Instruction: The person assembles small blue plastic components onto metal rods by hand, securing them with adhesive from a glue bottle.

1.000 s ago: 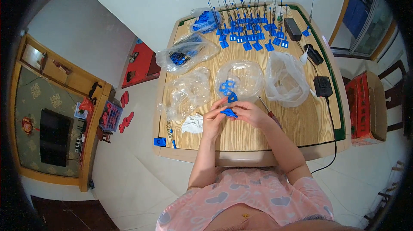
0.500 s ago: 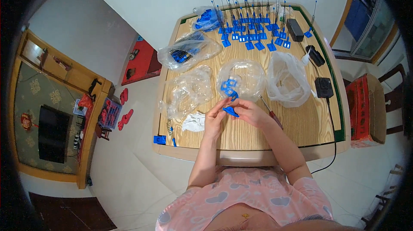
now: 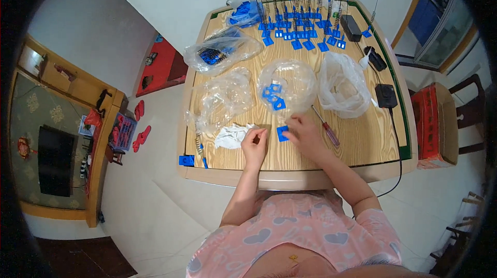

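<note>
My left hand [image 3: 254,145] is over the table beside a crumpled white cloth [image 3: 231,137]. Its fingers are curled and pressed together; what they hold, if anything, is hidden. A flat blue square plate [image 3: 282,133] lies on the wood near the front edge. Next to it, fingers apart, is my right hand [image 3: 304,135], its thumb at the plate's right side; whether they touch I cannot tell. Beyond, several small blue pieces [image 3: 273,96] sit in a round, clear plastic bag [image 3: 296,78]. To the right of my right hand lies a screwdriver [image 3: 330,132].
Several blue-based spring rods [image 3: 295,34] stand at the far side. Clear bags [image 3: 225,94] lie left, a whitish bag [image 3: 346,91] right. A spring rod [image 3: 199,146] and blue block [image 3: 186,160] lie front left. A black box [image 3: 385,95] with a cord is at right.
My hands have moved apart. The blue piece they held between them is gone from the fingers, a blue plate now lies on the table, and loose blue pieces are in the bag.
</note>
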A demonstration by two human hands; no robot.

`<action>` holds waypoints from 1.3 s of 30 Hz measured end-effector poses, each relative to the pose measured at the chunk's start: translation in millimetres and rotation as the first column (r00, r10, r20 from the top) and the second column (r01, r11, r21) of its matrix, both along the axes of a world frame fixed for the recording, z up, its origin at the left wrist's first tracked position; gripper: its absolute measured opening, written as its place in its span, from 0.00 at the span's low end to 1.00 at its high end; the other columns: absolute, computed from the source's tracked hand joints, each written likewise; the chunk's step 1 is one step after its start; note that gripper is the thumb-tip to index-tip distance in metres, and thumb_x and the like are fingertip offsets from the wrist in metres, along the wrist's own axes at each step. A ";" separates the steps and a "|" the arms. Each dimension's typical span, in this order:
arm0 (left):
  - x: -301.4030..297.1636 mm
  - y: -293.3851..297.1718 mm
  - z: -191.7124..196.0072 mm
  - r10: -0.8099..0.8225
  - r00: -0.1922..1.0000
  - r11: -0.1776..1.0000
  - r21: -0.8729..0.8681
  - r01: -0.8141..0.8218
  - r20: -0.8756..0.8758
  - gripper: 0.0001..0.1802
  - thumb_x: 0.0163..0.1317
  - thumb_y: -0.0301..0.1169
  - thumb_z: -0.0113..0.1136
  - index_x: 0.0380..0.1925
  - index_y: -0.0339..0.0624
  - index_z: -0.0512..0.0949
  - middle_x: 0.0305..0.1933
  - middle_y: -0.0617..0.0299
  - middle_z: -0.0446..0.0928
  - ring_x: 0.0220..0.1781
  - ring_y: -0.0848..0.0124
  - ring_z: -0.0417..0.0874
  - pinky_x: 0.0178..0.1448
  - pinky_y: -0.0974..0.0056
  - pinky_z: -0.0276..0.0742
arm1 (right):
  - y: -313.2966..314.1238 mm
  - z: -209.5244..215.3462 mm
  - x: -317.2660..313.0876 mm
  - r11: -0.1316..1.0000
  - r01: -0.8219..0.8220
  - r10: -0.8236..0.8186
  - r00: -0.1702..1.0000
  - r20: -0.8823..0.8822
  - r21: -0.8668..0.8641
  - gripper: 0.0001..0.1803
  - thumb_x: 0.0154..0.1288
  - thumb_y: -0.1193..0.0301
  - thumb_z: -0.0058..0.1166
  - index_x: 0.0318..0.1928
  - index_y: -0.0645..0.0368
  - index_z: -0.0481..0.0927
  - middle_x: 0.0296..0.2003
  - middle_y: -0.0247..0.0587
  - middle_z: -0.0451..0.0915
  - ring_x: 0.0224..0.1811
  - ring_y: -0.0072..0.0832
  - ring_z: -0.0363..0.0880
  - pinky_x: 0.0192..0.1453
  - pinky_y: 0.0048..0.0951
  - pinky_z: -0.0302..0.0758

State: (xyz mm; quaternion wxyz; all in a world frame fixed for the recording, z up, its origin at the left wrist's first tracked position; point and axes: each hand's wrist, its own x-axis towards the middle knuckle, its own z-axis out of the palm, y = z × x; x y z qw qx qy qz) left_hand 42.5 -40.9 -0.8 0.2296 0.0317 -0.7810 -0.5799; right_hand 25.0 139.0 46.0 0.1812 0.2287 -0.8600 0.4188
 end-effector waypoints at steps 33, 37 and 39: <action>-38.4 37.5 50.4 -0.110 0.978 0.982 -0.173 0.078 -0.178 0.06 0.50 0.19 0.59 0.30 0.37 0.77 0.24 0.59 0.70 0.25 0.70 0.72 0.30 0.71 0.68 | 148.3 -22.7 -123.2 0.880 0.353 -0.442 0.852 0.280 0.318 0.10 0.48 0.70 0.55 0.30 0.62 0.78 0.29 0.51 0.78 0.35 0.44 0.77 0.41 0.39 0.73; -82.8 69.6 75.5 -0.251 0.954 0.942 -0.267 0.202 -0.164 0.07 0.49 0.19 0.59 0.30 0.37 0.77 0.25 0.57 0.72 0.28 0.68 0.74 0.32 0.68 0.70 | 147.4 -23.6 -125.4 0.871 0.336 -0.460 0.814 0.356 0.358 0.11 0.47 0.69 0.55 0.31 0.63 0.77 0.31 0.53 0.78 0.37 0.46 0.77 0.42 0.41 0.72; -104.0 86.6 85.2 -0.391 0.893 0.876 -0.386 0.288 -0.221 0.07 0.49 0.20 0.59 0.31 0.36 0.77 0.28 0.55 0.75 0.33 0.66 0.77 0.36 0.66 0.71 | 128.8 -8.3 -119.8 0.848 0.355 -0.498 0.786 0.365 0.394 0.11 0.47 0.69 0.55 0.32 0.63 0.77 0.31 0.53 0.78 0.37 0.46 0.77 0.42 0.41 0.72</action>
